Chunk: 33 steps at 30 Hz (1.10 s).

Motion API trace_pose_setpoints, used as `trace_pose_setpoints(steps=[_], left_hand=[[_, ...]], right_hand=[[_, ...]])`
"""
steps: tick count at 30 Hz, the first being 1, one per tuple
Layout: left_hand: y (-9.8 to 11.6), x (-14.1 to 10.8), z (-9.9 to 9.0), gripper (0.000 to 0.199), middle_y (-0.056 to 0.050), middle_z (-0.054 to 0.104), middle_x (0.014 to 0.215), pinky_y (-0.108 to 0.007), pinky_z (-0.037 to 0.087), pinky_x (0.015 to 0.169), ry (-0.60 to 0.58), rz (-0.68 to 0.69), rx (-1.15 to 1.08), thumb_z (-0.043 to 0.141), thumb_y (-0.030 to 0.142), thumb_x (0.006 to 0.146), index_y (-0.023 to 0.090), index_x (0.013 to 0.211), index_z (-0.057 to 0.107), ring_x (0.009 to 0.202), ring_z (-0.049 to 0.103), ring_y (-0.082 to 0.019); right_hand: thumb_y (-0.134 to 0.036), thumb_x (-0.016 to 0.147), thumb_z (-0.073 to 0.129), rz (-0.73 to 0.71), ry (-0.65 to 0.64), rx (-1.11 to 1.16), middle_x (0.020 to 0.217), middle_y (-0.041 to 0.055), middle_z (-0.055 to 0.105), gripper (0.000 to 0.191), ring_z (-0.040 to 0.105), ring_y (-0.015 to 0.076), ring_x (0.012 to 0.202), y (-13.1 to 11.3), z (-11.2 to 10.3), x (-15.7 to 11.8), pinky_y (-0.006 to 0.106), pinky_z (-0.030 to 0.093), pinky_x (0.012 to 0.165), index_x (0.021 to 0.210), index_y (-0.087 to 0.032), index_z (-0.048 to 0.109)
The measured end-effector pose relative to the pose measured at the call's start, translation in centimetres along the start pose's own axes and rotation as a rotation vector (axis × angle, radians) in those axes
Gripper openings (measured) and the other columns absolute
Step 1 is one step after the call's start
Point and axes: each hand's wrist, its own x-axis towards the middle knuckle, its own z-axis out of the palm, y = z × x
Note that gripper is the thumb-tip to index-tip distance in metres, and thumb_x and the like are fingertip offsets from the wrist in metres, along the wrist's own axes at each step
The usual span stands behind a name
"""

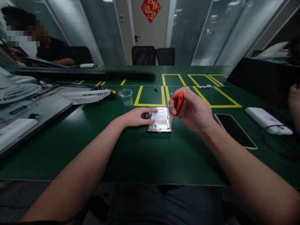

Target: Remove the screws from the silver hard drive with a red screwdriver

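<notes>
A silver hard drive (161,120) lies flat on the green table in front of me. My left hand (139,117) holds it down from the left, index finger and thumb resting on its top cover. In my right hand (194,107) is a screwdriver (178,103) with an orange and black handle, gripped between the fingers. Its thin shaft points down to the drive's right edge near the front corner; whether the tip sits in a screw is too small to tell.
Beyond my left hand stands a clear plastic cup (126,97). Small black parts (156,89) lie past the drive. A phone (235,130) and a white power bank (268,120) are at right, white fans (87,95) at left. A person (56,50) sits far left; another hand (294,100) shows at right.
</notes>
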Motion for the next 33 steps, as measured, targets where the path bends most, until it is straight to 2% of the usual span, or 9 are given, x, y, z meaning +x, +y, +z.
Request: trace_pose_setpoints(steps=[5,10,15,20,28,33], left_hand=[[0.24,-0.05,-0.04,0.079,-0.008,0.068,0.117,-0.034,0.047,0.089,0.001,-0.001,-0.012,0.07,0.066,0.096,0.031,0.166,0.055,0.099,0.064,-0.024],[0.52,-0.17,-0.17,0.08,-0.008,0.068,0.116,-0.035,0.047,0.088,-0.007,-0.014,-0.021,0.071,0.066,0.095,0.032,0.165,0.056,0.098,0.063,-0.024],[0.24,-0.04,-0.13,0.082,-0.009,0.068,0.117,-0.035,0.047,0.087,-0.009,-0.004,-0.014,0.07,0.069,0.095,0.031,0.166,0.055,0.098,0.063,-0.024],[-0.06,0.06,0.01,0.082,-0.009,0.068,0.119,-0.034,0.047,0.086,-0.004,-0.003,-0.005,0.069,0.071,0.095,0.032,0.166,0.055,0.099,0.064,-0.024],[0.02,-0.01,0.02,0.079,-0.008,0.068,0.116,-0.035,0.047,0.087,0.007,0.008,-0.002,0.07,0.068,0.096,0.032,0.165,0.056,0.097,0.063,-0.024],[0.05,-0.02,0.04,0.078,-0.008,0.068,0.115,-0.034,0.047,0.086,0.007,0.005,-0.007,0.071,0.065,0.096,0.032,0.164,0.057,0.096,0.064,-0.023]], right_hand=[[-0.055,0.099,0.073,-0.026,-0.01,0.016,0.084,-0.001,0.074,0.034,0.067,0.0158,0.071,0.16,0.04,-0.13,0.031,0.051,0.066,0.098,-0.028,0.053],[-0.051,0.097,0.077,-0.024,-0.014,-0.006,0.082,-0.0036,0.073,0.035,0.057,0.0127,0.062,0.06,0.14,-0.31,0.03,0.047,0.062,0.099,-0.029,0.049],[-0.052,0.103,0.07,-0.033,-0.03,0.002,0.075,-0.0036,0.066,0.027,0.05,0.012,0.059,-0.01,0.17,-0.25,0.029,0.041,0.057,0.11,-0.027,0.062],[-0.061,0.104,0.063,-0.012,-0.009,0.015,0.074,-0.0018,0.062,0.038,0.05,0.0126,0.057,-0.01,0.08,-0.01,0.03,0.042,0.054,0.099,-0.024,0.068],[-0.052,0.101,0.071,-0.039,-0.019,0.004,0.084,0.0004,0.074,0.031,0.065,0.0149,0.07,0.1,0.02,-0.06,0.031,0.05,0.065,0.096,-0.026,0.056],[-0.051,0.098,0.077,-0.036,-0.017,-0.016,0.084,-0.0028,0.075,0.037,0.06,0.013,0.062,0.13,0.05,-0.24,0.031,0.047,0.062,0.098,-0.029,0.048]])
